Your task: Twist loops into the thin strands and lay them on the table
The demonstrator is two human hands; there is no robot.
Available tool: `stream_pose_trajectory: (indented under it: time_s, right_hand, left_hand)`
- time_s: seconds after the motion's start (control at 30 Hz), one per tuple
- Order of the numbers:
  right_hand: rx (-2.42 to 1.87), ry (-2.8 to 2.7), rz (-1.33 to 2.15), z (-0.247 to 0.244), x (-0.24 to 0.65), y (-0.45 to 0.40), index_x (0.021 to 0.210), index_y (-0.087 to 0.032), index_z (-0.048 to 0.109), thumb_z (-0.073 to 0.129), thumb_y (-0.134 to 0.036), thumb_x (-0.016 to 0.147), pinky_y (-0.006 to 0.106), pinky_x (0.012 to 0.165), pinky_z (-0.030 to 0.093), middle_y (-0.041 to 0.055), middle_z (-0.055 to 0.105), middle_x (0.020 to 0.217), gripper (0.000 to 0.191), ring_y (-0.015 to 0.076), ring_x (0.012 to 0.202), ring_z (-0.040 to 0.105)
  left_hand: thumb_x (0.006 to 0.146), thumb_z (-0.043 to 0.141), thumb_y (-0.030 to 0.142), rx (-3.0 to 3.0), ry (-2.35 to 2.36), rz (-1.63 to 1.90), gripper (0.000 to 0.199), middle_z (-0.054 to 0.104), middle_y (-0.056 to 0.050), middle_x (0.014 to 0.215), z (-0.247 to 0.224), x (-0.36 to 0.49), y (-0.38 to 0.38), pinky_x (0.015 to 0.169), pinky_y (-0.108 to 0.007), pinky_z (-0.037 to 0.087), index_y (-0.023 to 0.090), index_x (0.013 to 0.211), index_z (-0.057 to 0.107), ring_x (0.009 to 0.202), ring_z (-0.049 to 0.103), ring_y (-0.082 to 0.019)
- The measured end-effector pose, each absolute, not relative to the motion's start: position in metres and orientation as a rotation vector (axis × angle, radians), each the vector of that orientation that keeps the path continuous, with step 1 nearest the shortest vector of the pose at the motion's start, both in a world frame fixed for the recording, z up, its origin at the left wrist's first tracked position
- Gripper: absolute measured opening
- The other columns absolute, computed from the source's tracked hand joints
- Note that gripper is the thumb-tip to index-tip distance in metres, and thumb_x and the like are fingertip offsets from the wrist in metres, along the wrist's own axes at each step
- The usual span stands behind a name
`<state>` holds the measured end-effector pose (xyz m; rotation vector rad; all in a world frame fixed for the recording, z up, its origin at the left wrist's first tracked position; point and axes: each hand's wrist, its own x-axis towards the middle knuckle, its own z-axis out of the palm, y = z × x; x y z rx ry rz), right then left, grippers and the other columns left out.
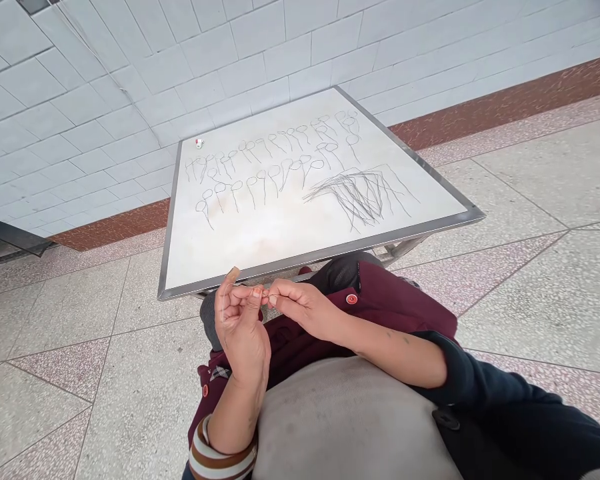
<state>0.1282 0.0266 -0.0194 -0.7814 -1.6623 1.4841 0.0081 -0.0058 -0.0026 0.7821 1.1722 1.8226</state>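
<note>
In front of my lap, my left hand (243, 327) and my right hand (303, 307) meet fingertip to fingertip. Both pinch a thin strand, like fine wire or thread; most of it is hidden by the fingers. My left index finger points up, with a tan covering (233, 274) on its tip, and a faint line runs down beside it. Beyond the hands, several thin dark strands with looped ends (261, 175) lie in rows on the white table (220, 250). A loose bundle of straight, unlooped strands (363, 193) lies at the table's right.
The table has a grey metal edge (320, 253) close to my knees. A small white and red item (199, 143) sits at its far left corner. Behind it stands a white tiled wall (260, 67). Speckled stone floor (145, 360) surrounds the table.
</note>
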Motion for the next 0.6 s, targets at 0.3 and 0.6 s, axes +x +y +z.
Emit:
stream_pose_trajectory:
  time_s: [0.3, 0.6]
  right_hand:
    - [-0.705, -1.808, 1.467, -0.019, 0.134, 0.027, 0.079, -0.02, 0.051, 0.039, -0.033, 0.1, 0.023, 0.067, 0.036, -0.0039, 0.049, 0.068, 0.027, 0.0107, 0.066, 0.045]
    - [-0.799, -1.949, 1.401, -0.026, 0.148, 0.027, 0.083, -0.02, 0.055, 0.039, -0.035, 0.1, 0.023, 0.065, 0.039, -0.0027, 0.054, 0.07, 0.028, 0.0107, 0.064, 0.048]
  left_hand:
    - [0.073, 0.076, 0.015, 0.787, 1.162, 1.832, 0.045, 0.063, 0.005, 0.069, 0.001, 0.002, -0.007, 0.075, -0.025, 0.051, 0.022, 0.116, 0.064, 0.071, 0.062, -0.011]
    - [0.072, 0.077, 0.011, 0.775, 1.093, 1.95, 0.047, 0.062, 0.005, 0.069, 0.009, -0.016, 0.001, 0.072, -0.02, 0.05, 0.021, 0.117, 0.064, 0.069, 0.06, -0.008]
